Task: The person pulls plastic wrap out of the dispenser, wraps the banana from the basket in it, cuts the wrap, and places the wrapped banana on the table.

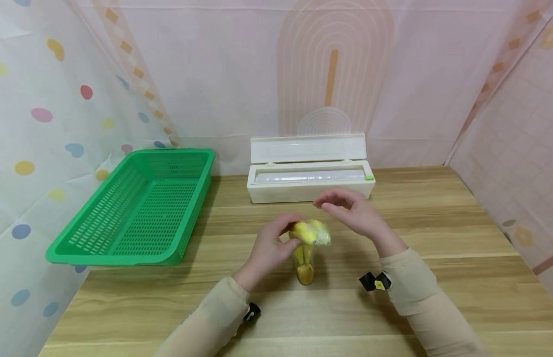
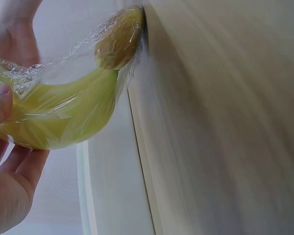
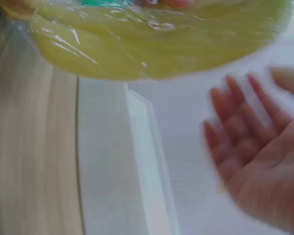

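Note:
A bunch of bananas (image 1: 305,233) wrapped in clear plastic film stands tilted over the wooden table, its cut stem end lowest. My left hand (image 1: 276,240) grips the upper part, thumb on the near side and fingers behind, as the left wrist view also shows around the bananas (image 2: 73,110). Film puckers loosely near the stem. Just right of the bananas and apart from them, my right hand (image 1: 354,213) is raised with relaxed, slightly bent fingers. Seen in the right wrist view, that hand (image 3: 259,152) holds nothing, below the wrapped bananas (image 3: 137,49).
Behind the hands is a white film dispenser box (image 1: 309,191), lid up, with a roll of cling film (image 1: 309,176) inside and a green piece at its right end. A green plastic basket (image 1: 176,238) stands at the left. Patterned cloth (image 1: 236,74) hangs around the wooden table (image 1: 437,223).

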Demonstrator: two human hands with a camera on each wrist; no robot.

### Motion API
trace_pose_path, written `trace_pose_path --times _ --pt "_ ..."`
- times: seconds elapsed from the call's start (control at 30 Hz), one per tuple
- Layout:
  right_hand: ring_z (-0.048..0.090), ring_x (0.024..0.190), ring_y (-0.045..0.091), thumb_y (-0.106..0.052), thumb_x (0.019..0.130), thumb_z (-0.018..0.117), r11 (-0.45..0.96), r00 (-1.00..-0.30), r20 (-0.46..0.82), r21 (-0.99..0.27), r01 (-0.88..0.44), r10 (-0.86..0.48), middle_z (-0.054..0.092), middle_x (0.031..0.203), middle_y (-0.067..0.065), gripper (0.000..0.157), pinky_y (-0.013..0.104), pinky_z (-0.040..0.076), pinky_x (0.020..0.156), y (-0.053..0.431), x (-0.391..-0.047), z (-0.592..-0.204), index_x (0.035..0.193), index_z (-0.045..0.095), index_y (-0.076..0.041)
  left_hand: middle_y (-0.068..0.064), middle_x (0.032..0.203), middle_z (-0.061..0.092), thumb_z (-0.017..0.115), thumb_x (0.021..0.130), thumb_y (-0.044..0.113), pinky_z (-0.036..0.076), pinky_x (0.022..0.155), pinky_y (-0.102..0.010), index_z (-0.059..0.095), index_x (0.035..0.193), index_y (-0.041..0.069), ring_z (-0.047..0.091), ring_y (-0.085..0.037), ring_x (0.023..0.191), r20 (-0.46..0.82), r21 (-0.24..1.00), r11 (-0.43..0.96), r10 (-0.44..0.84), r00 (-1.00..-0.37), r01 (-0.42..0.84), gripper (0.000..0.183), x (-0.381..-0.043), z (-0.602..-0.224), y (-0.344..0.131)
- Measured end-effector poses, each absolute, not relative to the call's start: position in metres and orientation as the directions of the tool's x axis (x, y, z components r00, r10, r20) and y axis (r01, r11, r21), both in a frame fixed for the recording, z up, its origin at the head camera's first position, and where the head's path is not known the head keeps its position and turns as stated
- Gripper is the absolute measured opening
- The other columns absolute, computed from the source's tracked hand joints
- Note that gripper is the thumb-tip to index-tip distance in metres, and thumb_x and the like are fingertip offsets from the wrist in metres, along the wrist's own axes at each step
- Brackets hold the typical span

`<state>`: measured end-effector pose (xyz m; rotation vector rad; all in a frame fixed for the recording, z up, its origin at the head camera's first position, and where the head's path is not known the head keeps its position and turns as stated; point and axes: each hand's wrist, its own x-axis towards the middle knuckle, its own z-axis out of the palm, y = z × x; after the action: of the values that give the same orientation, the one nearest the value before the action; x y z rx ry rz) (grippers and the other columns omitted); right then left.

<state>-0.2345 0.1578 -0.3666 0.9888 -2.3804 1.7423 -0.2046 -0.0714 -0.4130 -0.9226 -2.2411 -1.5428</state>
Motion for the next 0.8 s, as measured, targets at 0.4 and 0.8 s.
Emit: trace_pose_path --times 0.4,0.8 --pt "0.056 0.122 0.033 -0.021 0.086 0.079 -0.216 -0.088 0.759 -0.293 -0.931 -0.646 0.059 0.133 0.022 0.050 0.042 0.048 0.102 0.148 -0.225 -0.365 0.128 0.064 0.001 -0.016 0.113 0.067 0.073 0.076 -0.017 0.050 0.097 -0.034 0.064 0.114 -0.003 0.064 -0.030 0.109 0.493 0.804 0.183 0.328 -0.806 0.566 0.041 -0.206 -0.414 -0.074" --pt "0.065 0.107 0.029 -0.021 0.080 0.081 -0.129 -0.129 0.772 -0.264 -0.956 -0.622 0.070 0.113 0.017 0.042 0.044 0.050 0.099 0.147 -0.224 -0.373 0.112 0.071 0.004 -0.010 0.111 0.069 0.074 0.079 -0.014 0.050 0.098 -0.032 0.066 0.108 0.002 0.064 -0.025 0.108 0.495 0.801 0.163 0.359 -0.791 0.576 0.034 -0.207 -0.414 -0.079"
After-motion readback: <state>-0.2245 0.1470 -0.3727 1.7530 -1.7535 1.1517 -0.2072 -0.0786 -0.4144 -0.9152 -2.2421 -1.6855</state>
